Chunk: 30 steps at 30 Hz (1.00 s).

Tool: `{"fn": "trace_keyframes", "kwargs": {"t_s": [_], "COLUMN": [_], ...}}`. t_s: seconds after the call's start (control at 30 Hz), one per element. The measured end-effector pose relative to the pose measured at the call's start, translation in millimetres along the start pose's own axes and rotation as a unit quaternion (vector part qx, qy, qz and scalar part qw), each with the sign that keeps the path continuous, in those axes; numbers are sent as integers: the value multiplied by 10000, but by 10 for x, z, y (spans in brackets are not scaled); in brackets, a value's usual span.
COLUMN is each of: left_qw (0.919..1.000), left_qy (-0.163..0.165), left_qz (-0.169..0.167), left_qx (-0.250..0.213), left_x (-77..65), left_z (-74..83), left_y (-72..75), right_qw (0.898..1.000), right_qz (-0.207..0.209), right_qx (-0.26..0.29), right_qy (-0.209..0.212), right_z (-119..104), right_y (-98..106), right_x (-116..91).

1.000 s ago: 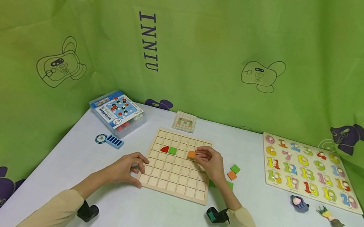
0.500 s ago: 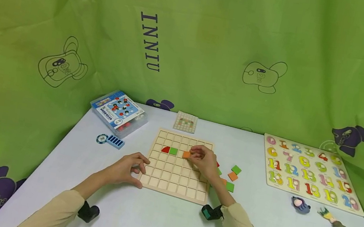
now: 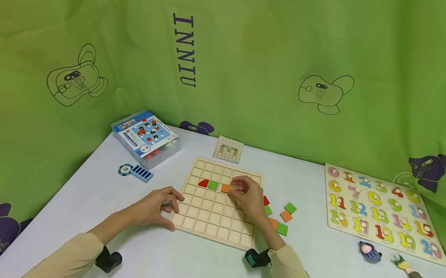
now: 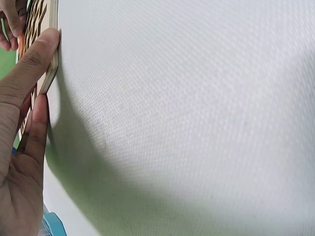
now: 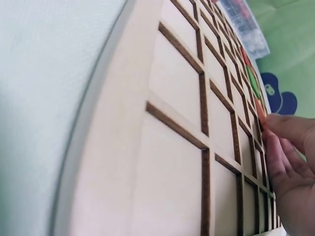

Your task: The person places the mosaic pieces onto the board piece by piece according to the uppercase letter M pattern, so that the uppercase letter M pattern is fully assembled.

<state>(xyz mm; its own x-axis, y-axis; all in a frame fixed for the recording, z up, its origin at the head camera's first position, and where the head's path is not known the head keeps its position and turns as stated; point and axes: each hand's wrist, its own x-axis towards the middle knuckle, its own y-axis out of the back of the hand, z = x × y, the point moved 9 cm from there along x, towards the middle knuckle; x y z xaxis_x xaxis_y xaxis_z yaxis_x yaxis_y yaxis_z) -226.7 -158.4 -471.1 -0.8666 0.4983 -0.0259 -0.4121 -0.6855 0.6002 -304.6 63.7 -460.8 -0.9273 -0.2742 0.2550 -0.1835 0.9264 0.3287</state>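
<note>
My right hand (image 3: pixel 248 196) pinches an orange square tile (image 3: pixel 225 188) low over the wooden grid board (image 3: pixel 211 229). In the right wrist view, the tile (image 5: pixel 261 112) shows at the fingertips. A red quarter-round tile (image 3: pixel 204 183) and a green square tile (image 3: pixel 213 185) lie side by side in cells to its left. My left hand (image 3: pixel 156 206) rests at the board's near left corner. In the left wrist view, the thumb (image 4: pixel 37 54) touches the board's rim and the other fingers lie along the adjoining side.
Loose tiles (image 3: pixel 282 229) in green, orange and red lie right of the board. Behind it is a pattern card (image 3: pixel 228 149). A boxed set (image 3: pixel 145 138) and blue piece (image 3: pixel 142 173) stand left; a number puzzle (image 3: pixel 379 212) and two small figures (image 3: pixel 370 252) are right.
My right hand has moved left across the board with the orange tile, bringing it close to the green tile. The left hand has stayed at the board's corner.
</note>
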Motion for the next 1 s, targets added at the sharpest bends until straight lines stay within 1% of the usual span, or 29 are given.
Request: {"fn": "trace_keyframes", "kwargs": {"t_s": [0.13, 0.2, 0.37, 0.5, 0.77, 0.87, 1.0], "left_qw": [10000, 10000, 9999, 9999, 10000, 10000, 10000], "left_qy": [-24, -74, -155, -92, -78, -52, -35], "left_qz": [15, 30, 25, 8, 34, 20, 13], "left_qx": [-28, -30, -52, -46, 5, 14, 73], "left_x": [-3, -5, -7, -1, -4, -6, 0], "left_z": [-10, -5, 0, -16, -12, -13, -12], "left_y": [5, 8, 2, 0, 7, 4, -3], "right_qw": [9987, 9977, 9977, 9965, 9885, 9869, 9877], "right_qz": [-198, -277, -325, -346, -230, -135, -45], "right_qx": [433, 554, 473, 568, 938, 1042, 998], "right_qy": [-183, -260, -364, -501, -1161, -1228, -1199], "right_z": [-14, -24, -3, 46, 102, 124, 118], "right_y": [-42, -61, -63, -11, 259, 392, 566], "right_x": [8, 13, 14, -19, -217, -302, -409]}}
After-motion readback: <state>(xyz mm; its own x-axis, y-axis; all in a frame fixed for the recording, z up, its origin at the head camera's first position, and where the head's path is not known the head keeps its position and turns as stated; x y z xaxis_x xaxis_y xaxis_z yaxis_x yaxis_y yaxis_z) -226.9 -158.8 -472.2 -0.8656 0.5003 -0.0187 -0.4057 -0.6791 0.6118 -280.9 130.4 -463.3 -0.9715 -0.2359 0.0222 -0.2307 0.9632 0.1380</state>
